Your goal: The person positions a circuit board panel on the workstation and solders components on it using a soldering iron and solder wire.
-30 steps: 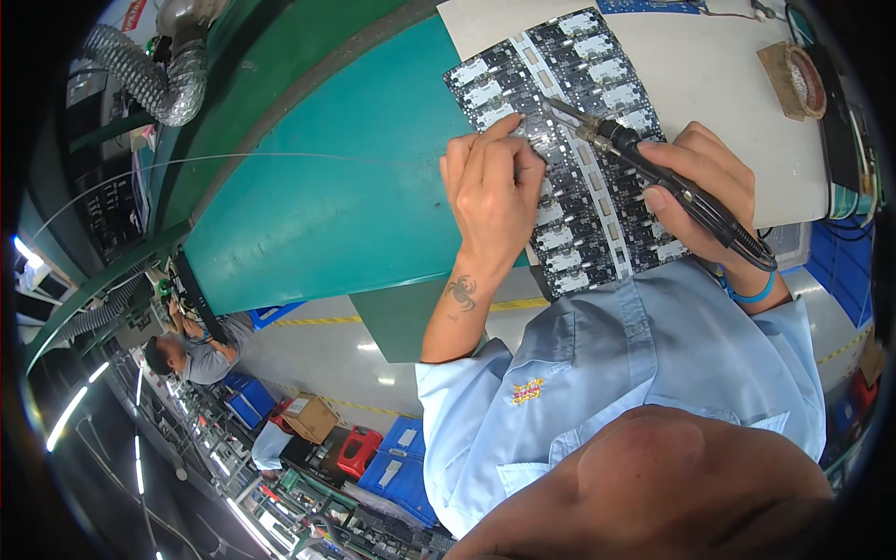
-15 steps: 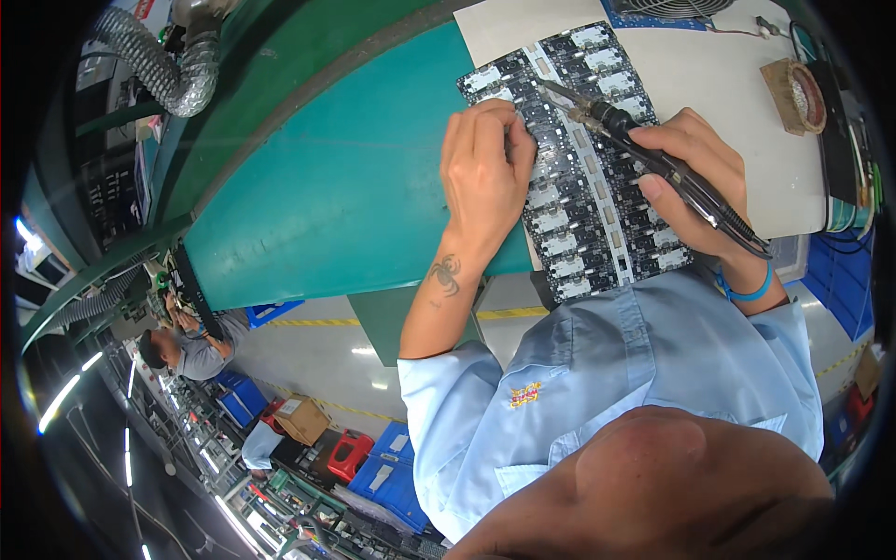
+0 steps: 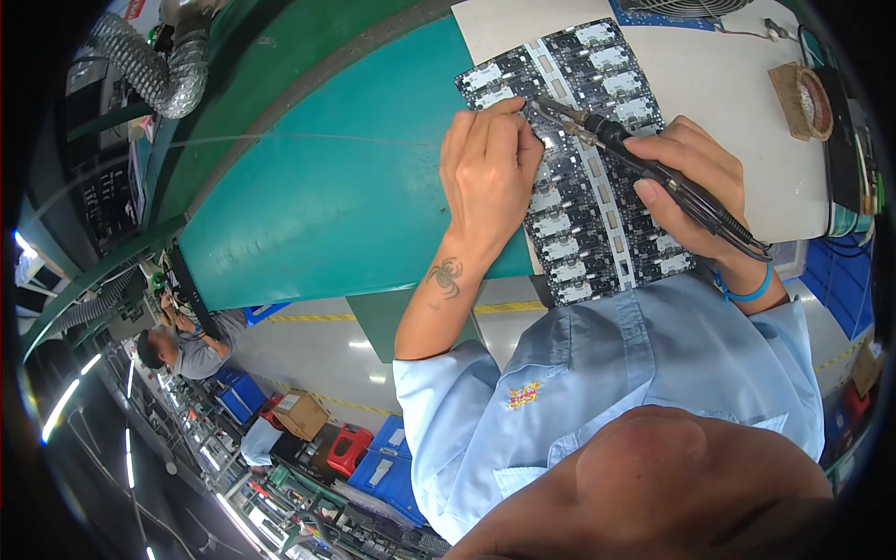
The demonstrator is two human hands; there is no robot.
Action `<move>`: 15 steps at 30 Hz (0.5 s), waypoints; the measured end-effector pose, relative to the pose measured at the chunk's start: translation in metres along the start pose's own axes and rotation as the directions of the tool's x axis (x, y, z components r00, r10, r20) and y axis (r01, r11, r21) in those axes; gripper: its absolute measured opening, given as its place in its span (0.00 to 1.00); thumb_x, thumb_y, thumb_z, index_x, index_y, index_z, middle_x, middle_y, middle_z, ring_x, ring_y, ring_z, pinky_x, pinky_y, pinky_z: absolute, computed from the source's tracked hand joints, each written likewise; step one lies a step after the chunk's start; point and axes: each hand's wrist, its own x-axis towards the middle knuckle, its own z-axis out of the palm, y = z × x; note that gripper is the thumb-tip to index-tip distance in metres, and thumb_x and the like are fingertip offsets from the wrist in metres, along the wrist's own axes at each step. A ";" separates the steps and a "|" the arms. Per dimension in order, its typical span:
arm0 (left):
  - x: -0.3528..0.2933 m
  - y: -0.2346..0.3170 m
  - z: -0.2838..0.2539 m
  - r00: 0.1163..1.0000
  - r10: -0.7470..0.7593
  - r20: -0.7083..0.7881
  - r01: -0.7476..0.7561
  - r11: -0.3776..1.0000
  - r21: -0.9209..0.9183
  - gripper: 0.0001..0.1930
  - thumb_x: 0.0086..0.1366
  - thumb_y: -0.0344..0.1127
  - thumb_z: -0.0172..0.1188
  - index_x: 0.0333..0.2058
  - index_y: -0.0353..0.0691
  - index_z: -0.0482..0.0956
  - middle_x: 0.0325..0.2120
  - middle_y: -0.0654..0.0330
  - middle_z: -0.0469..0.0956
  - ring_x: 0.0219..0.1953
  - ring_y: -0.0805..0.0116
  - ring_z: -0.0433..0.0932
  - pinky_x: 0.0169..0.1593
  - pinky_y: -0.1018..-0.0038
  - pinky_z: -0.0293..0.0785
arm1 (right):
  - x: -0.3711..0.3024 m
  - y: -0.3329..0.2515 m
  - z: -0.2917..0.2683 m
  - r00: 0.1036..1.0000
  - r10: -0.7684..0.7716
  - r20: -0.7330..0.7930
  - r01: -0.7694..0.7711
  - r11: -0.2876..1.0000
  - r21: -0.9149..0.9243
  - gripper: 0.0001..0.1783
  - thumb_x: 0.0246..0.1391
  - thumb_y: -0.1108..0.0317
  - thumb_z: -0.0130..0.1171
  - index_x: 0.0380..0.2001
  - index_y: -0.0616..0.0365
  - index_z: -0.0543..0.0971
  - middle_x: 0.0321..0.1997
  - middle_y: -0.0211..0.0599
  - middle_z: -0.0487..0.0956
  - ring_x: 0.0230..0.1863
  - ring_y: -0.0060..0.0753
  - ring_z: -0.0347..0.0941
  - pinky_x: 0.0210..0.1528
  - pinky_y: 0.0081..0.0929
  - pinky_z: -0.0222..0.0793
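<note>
A dark circuit board panel (image 3: 558, 224) with rows of pale rectangular parts and a light strip down its middle lies in front of me. My right hand (image 3: 695, 177) holds a black soldering iron (image 3: 667, 177) slantwise over the panel, its metal tip close to my left fingertips. My left hand (image 3: 490, 168) is closed in a pinch at the panel's left edge. From it a thin pale strand, which looks like solder wire (image 3: 355, 140), trails off left over the green mat; the pinched end is hidden by my fingers.
The green mat (image 3: 327, 205) covers the bench on the left, a pale sheet (image 3: 737, 93) the right. At the right stand a brown holder with a round opening (image 3: 803, 101) and a fan grille (image 3: 686, 7). A silver flexible duct (image 3: 177, 79) hangs upper left. Another person (image 3: 187, 345) works far left.
The soldering iron's tip has shifted slightly down and left, nearer my left fingers. My left hand has moved only a little, and the thin strand now shows clearly over the mat.
</note>
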 end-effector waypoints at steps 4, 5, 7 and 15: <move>-0.001 0.000 0.000 1.000 -0.001 0.010 0.001 1.000 0.008 0.12 0.50 0.20 0.69 0.30 0.40 0.77 0.43 0.59 0.88 0.35 0.63 0.77 0.43 0.70 0.75 | 0.000 0.002 0.001 1.000 -0.006 0.008 0.006 1.000 0.003 0.19 0.52 0.75 0.67 0.48 0.71 0.84 0.40 0.48 0.85 0.35 0.37 0.71 0.42 0.32 0.70; -0.001 0.000 0.000 1.000 -0.003 0.013 0.003 1.000 0.012 0.12 0.50 0.20 0.69 0.30 0.40 0.77 0.43 0.59 0.88 0.35 0.63 0.77 0.43 0.70 0.76 | -0.001 0.002 0.002 1.000 -0.010 0.008 0.010 1.000 0.001 0.19 0.52 0.75 0.67 0.48 0.71 0.84 0.40 0.48 0.85 0.35 0.37 0.71 0.42 0.32 0.70; -0.001 0.000 0.000 1.000 -0.005 0.016 0.005 1.000 0.016 0.12 0.50 0.20 0.69 0.30 0.40 0.77 0.43 0.59 0.88 0.36 0.63 0.77 0.44 0.70 0.76 | -0.001 0.003 0.002 1.000 -0.013 0.008 0.013 1.000 0.000 0.19 0.52 0.75 0.67 0.48 0.71 0.84 0.39 0.47 0.84 0.35 0.37 0.71 0.42 0.32 0.70; -0.001 0.000 0.000 1.000 -0.006 0.022 0.007 1.000 -0.020 0.12 0.51 0.20 0.70 0.32 0.39 0.78 0.44 0.58 0.88 0.36 0.62 0.77 0.45 0.68 0.76 | -0.002 0.003 0.003 1.000 0.010 0.030 -0.010 1.000 0.002 0.19 0.53 0.74 0.68 0.49 0.70 0.84 0.37 0.46 0.83 0.35 0.37 0.71 0.41 0.32 0.70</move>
